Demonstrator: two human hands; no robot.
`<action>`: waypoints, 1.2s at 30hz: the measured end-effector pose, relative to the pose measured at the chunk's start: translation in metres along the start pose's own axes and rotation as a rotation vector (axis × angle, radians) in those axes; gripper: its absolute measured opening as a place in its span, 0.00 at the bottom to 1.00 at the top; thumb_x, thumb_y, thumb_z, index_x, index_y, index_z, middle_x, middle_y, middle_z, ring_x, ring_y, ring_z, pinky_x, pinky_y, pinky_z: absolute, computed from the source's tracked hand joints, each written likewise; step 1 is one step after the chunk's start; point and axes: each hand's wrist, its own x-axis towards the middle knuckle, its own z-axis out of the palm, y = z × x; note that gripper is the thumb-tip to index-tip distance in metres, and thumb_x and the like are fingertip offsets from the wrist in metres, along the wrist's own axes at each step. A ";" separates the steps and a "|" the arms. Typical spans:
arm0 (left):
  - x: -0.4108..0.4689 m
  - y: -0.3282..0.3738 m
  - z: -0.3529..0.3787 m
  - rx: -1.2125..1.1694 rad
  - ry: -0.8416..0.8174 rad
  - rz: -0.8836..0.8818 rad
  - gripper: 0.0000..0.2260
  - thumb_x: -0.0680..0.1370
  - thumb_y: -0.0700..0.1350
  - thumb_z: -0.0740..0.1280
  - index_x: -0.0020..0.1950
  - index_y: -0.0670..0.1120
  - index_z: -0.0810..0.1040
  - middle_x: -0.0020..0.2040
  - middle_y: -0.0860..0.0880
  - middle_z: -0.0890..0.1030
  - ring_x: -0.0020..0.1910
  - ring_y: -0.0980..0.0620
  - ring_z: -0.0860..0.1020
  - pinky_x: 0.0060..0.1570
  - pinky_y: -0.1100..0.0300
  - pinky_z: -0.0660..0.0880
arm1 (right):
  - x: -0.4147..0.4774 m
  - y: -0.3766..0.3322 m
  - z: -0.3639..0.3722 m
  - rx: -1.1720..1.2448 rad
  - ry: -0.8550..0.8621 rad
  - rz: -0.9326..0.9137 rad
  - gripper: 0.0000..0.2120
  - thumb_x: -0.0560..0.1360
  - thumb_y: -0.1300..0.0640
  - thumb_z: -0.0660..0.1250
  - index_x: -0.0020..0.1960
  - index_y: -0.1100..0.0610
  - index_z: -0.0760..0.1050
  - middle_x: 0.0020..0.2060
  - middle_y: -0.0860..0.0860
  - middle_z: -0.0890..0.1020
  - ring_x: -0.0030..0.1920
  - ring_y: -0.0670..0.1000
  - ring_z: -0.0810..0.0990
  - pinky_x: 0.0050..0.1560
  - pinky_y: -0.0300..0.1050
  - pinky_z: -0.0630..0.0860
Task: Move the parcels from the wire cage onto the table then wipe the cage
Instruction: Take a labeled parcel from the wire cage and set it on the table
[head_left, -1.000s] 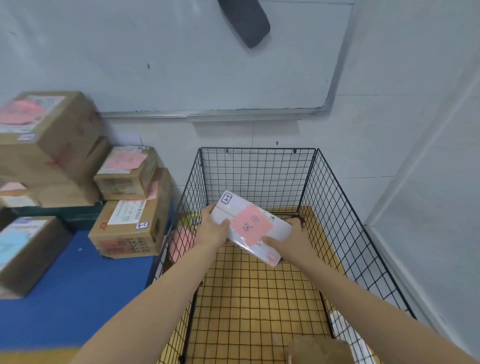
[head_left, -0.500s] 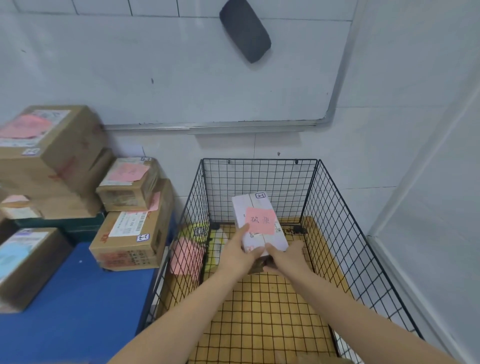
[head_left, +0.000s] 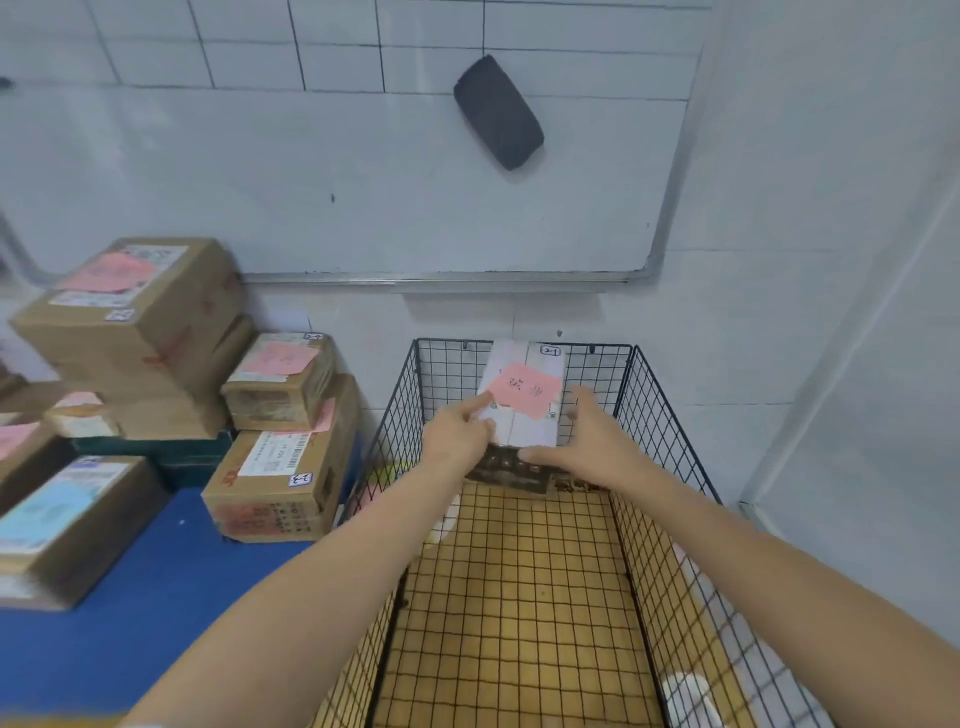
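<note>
Cage floor: the near end of the wire cage (head_left: 670, 519) shows black mesh over a yellow mat.
Left grip (head_left: 457, 431): at the cage's far end, left of centre. Index lies on the parcel's top face; other fingers pinch its near-left corner.
Right grip (head_left: 589, 441): same depth, right of centre. Fingers spread up the parcel's right side, thumb along the near edge. Blurred, so we can't tell if it's clamped or just pressing.
White parcel (head_left: 524, 410): btwn both grips, by the cage's back wall, top abt level w/ the rim. Pink note on top.
Long axis: runs away from us, near to far.
Dark patch under its near end: underside or 2nd parcel, we can't tell.
Desk (head_left: 104, 597): left of the cage, beyond its left wall.
Key relation: we judge the parcel must go up and left over that wall, w/ the left grip nearer the desk.
Cardboard boxes (head_left: 280, 457): on the desk, just left of the cage's far-left corner.
</note>
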 end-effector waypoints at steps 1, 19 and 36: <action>-0.001 0.010 -0.004 -0.022 0.013 0.000 0.21 0.78 0.38 0.62 0.69 0.54 0.72 0.66 0.45 0.73 0.33 0.54 0.76 0.30 0.63 0.76 | 0.000 -0.010 -0.010 -0.010 -0.012 -0.028 0.45 0.65 0.51 0.79 0.73 0.54 0.57 0.66 0.46 0.70 0.64 0.47 0.70 0.58 0.42 0.70; -0.043 0.064 -0.229 -0.337 0.231 0.161 0.16 0.77 0.36 0.61 0.62 0.49 0.78 0.52 0.46 0.81 0.48 0.46 0.80 0.50 0.52 0.80 | -0.035 -0.205 0.035 -0.045 0.176 -0.113 0.59 0.58 0.36 0.78 0.78 0.55 0.51 0.75 0.54 0.62 0.73 0.54 0.64 0.68 0.52 0.66; -0.087 -0.026 -0.554 -0.394 0.602 0.067 0.16 0.80 0.38 0.60 0.67 0.47 0.73 0.53 0.45 0.77 0.41 0.50 0.79 0.45 0.52 0.80 | -0.008 -0.450 0.238 0.010 -0.001 -0.426 0.57 0.59 0.35 0.76 0.78 0.53 0.51 0.75 0.51 0.62 0.72 0.53 0.64 0.68 0.53 0.66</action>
